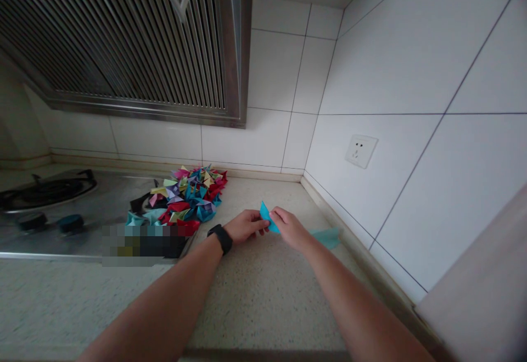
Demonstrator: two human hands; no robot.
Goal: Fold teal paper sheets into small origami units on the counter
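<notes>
Between my two hands is a small folded piece of blue paper [264, 212], held just above the counter with one pointed corner sticking up. My left hand [248, 226], with a black watch on its wrist, pinches the paper's left lower edge. From the other side my right hand [288, 227] grips it, thumb on top. The fingers cover much of the paper, so its full shape is hidden. Behind my right wrist lie flat light-teal sheets [327, 237] on the counter. To the left of my left hand is a heap of colourful folded paper pieces [191, 194].
The speckled counter [263, 301] runs up to white tiled walls. At left is a steel gas stove [107, 202] with a burner [47, 190] and knobs; the paper heap partly covers it. A range hood [135, 49] hangs above. A wall socket [361, 151] is at right.
</notes>
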